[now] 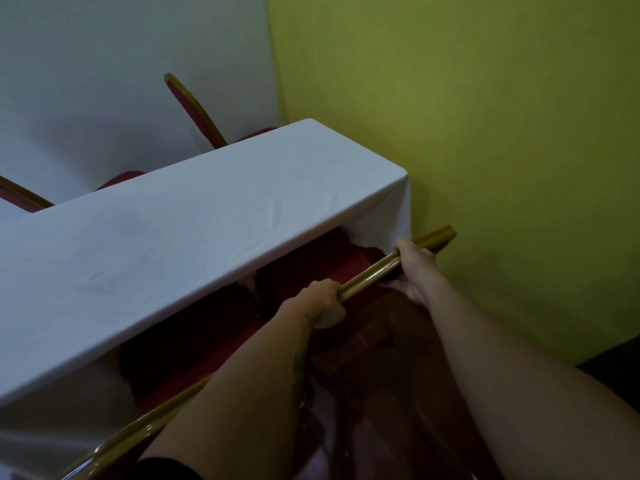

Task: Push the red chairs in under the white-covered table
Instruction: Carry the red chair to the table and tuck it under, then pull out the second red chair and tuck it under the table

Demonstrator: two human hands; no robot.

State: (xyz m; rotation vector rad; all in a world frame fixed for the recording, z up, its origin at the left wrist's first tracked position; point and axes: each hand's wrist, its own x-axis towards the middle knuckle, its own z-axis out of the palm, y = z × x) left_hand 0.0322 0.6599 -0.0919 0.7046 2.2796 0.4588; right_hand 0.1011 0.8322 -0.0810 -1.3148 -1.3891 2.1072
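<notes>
Both your left hand [323, 303] and right hand [414, 268] are clamped on the gold metal top rail [372, 271] of the red padded chair [349, 263], whose seat already lies ahead of you, partly beneath the long white-covered table [194, 230].

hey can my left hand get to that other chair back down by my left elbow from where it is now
Probably yes. The left hand grips the gold top rail of the chair by the wall; the nearer chair's gold frame lies beside that forearm with nothing between them. It must let go first.
</notes>
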